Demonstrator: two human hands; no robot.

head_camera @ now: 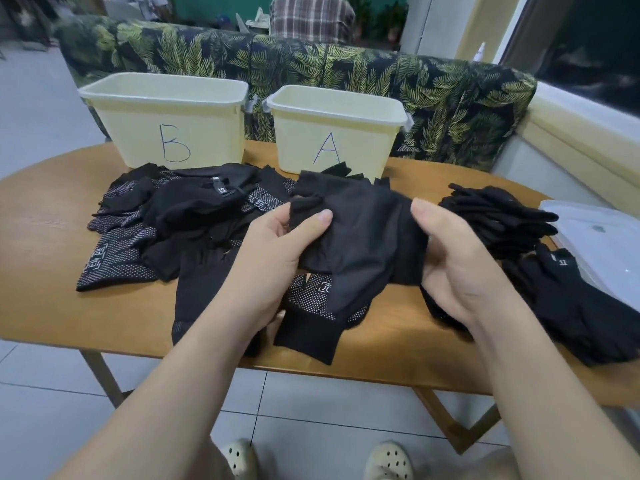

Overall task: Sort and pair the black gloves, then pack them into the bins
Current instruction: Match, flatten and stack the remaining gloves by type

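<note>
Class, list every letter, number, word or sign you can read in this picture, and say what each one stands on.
"B": handwritten on the front of the left bin.
"A": handwritten on the front of the right bin.
"11": on a small tag on the glove at the right.
Tag on a glove in the left pile: too blurred to read.
White characters printed on the dotted gloves: not legible.

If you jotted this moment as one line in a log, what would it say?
step: pairing | left hand: grips glove | right hand: grips same glove | bins A, B: contents unseen | loose gloves: on table
</note>
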